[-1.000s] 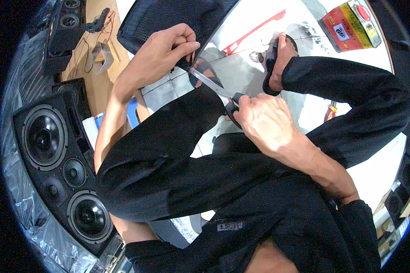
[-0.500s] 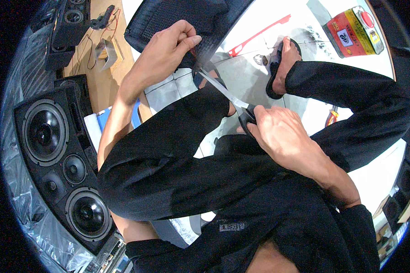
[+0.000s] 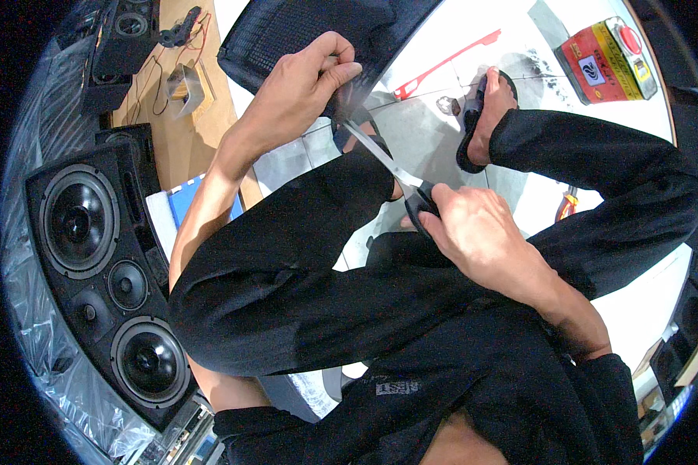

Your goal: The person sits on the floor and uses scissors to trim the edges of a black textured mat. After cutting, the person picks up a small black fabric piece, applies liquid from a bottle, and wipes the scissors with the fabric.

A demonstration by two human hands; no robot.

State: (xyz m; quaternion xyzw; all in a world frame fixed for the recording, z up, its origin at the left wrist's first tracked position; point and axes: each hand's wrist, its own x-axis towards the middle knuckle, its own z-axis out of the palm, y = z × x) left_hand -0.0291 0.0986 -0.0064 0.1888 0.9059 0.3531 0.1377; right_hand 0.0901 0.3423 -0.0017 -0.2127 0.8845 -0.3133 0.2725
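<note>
My right hand [image 3: 477, 232] grips the black handles of a pair of scissors [image 3: 399, 177], blades pointing up and left. My left hand [image 3: 298, 89] pinches the edge of a black mesh speaker grille [image 3: 302, 31], right where the blade tips meet it. Both hands work above my knees, which are in black trousers. My right foot in a black sandal [image 3: 481, 116] rests on the pale floor beyond.
A black speaker cabinet with three cones [image 3: 101, 271] lies at the left, partly in plastic wrap. A wooden board [image 3: 182, 108] with wires lies behind it. A red tin can [image 3: 605, 58] stands at the upper right. A small orange-handled tool [image 3: 566, 205] lies on the floor.
My right hand and the scissors have shifted slightly right and down. My left hand has kept its grip on the grille edge, and the blades stay at it.
</note>
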